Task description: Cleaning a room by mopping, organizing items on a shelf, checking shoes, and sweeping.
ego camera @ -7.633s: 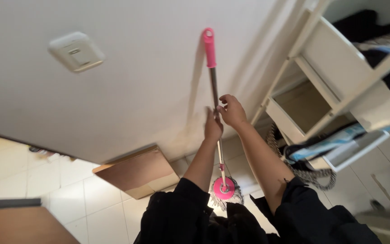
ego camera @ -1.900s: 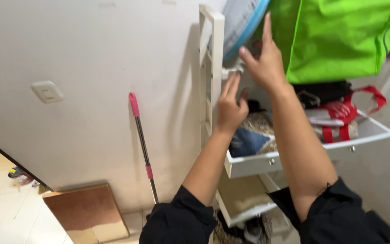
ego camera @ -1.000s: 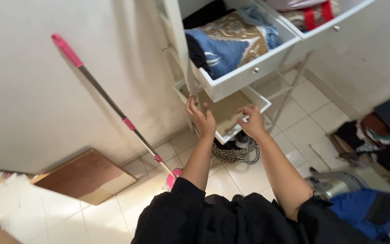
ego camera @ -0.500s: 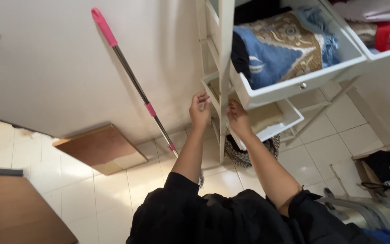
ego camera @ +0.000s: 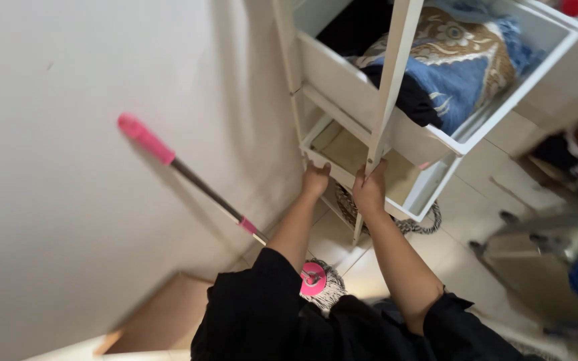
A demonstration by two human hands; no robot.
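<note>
Hands lower since prev | L hand (ego camera: 316, 179) + R hand (ego camera: 370, 190) both gripping drawer (ego camera: 409, 194) front edge

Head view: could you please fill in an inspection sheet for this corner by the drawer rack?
Surface: pale tiled floor.
Job's things: white drawer rack; lowest drawer pulled out, looks empty.
Clutter: folded blue patterned cloth in the upper drawer; pink-handled mop leaning on the wall; brown board on the floor.
Grippers: left hand on the lowest drawer's front edge; right hand gripping the rack's upright.
Cables: nothing seen.
Surroundings: white wall; blurred items at right.
</note>
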